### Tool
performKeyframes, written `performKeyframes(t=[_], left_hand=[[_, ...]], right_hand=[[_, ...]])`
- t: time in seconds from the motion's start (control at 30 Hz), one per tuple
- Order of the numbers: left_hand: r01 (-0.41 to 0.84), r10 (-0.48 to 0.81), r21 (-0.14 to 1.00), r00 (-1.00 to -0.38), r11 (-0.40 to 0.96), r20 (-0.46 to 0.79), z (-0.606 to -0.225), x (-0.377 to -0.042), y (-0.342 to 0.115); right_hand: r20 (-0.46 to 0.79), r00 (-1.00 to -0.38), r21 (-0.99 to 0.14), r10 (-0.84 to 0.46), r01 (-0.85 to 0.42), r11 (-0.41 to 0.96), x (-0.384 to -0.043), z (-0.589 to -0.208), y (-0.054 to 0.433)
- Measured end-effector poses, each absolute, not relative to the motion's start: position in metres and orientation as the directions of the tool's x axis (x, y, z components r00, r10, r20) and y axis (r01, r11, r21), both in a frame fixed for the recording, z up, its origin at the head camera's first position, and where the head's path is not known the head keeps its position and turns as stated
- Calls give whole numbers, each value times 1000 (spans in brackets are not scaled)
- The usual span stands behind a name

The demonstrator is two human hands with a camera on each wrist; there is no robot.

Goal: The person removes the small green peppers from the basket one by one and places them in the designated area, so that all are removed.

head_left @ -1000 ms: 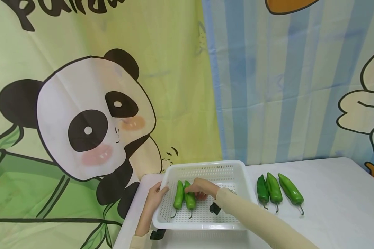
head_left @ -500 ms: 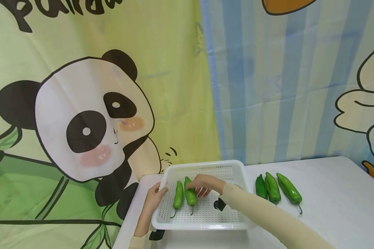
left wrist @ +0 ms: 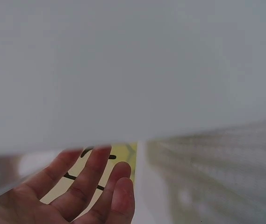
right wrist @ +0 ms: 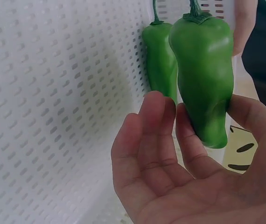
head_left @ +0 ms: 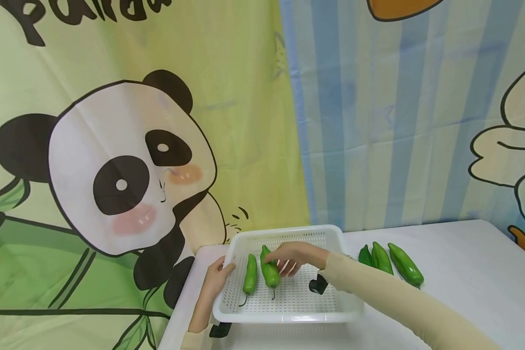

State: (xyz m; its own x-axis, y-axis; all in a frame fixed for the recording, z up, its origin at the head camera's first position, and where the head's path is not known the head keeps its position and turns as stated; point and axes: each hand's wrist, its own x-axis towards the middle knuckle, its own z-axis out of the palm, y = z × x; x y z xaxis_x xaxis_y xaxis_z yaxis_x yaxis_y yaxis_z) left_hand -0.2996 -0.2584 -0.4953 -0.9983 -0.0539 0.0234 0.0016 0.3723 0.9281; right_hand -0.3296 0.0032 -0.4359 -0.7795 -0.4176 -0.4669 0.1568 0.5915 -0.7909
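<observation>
The left hand [head_left: 216, 278] holds the white basket [head_left: 284, 319] by its left rim, fingers loosely bent; inside lies a green pepper [head_left: 250, 275]; next, within the basket, the right hand [head_left: 296, 255] pinches a second pepper [head_left: 271, 274] near its tip, other fingers half curled; three more peppers [head_left: 381, 256] lie on the table [head_left: 472, 282].

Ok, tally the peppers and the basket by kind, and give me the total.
Basket: 1
Peppers: 5 (1 in the right hand, 1 lying in the basket, 3 on the table)
Total: 6
</observation>
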Motion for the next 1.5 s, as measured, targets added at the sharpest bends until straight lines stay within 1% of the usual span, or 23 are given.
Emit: performKeyframes(t=[0.2,0.43,0.57,0.8,1.03,1.27,1.5], left_hand=[[-6,-60,926,-998,376,18,-499,-303,-259],[4,-56,930,-998,367,26,-495,-300,-257],[-5,-57,931,-998,365,17,-494,-299,-257],[-8,-62,927,-998,375,16,-495,-301,-257],[-17,-70,933,-998,361,9,-496,-301,-258],[-5,-46,935,-999,354,12,-496,-298,-258],[-15,-49,938,-999,348,2,-495,-298,-257]], right_hand=[[-459,-749,-835,-478,180,520,-329,-426,14],[-403,-751,-889,-523,186,418,-329,-415,33],[-394,-751,-899,-530,194,393,-328,-412,42],[-365,-731,-922,-576,196,334,-321,-407,62],[-289,-733,-955,-615,178,237,-316,-410,86],[-276,-719,-961,-638,222,165,-311,-419,105],[-265,-703,-962,-659,236,135,-303,-417,121]])
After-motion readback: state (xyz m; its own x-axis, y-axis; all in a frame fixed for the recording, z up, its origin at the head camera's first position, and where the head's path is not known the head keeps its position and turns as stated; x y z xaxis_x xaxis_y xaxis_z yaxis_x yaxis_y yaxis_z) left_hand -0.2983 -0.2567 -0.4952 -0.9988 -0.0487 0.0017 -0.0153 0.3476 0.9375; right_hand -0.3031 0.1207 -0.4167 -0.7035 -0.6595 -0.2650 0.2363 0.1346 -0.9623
